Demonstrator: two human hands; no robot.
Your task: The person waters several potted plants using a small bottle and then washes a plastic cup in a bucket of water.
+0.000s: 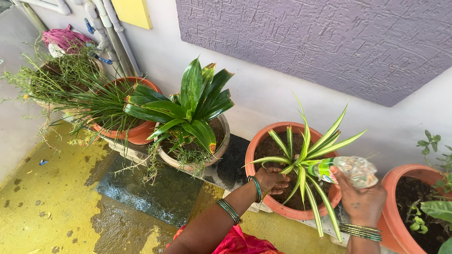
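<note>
While the left hand (272, 179) reaches into the terracotta pot (266, 140), its fingers lie close together and curled at the base of the striped plant (307, 161), touching leaves just above the soil. Green bangles sit on that wrist. Right hand (361, 202) grips a clear plastic bottle (350, 168), fingers wrapped round it; bottle lies tilted, its green end pointing into the plant's centre. Thin bangles on the right wrist too. Pot stands on a low ledge against the pale wall (265, 90), between a broad-leaf plant (190, 113) in a beige pot to the left and another terracotta pot (404, 206) to the right. Further left, a grassy plant (105, 103) in an orange pot. Wet patches darken the yellow floor (53, 208). Pink-red cloth at bottom edge.
</note>
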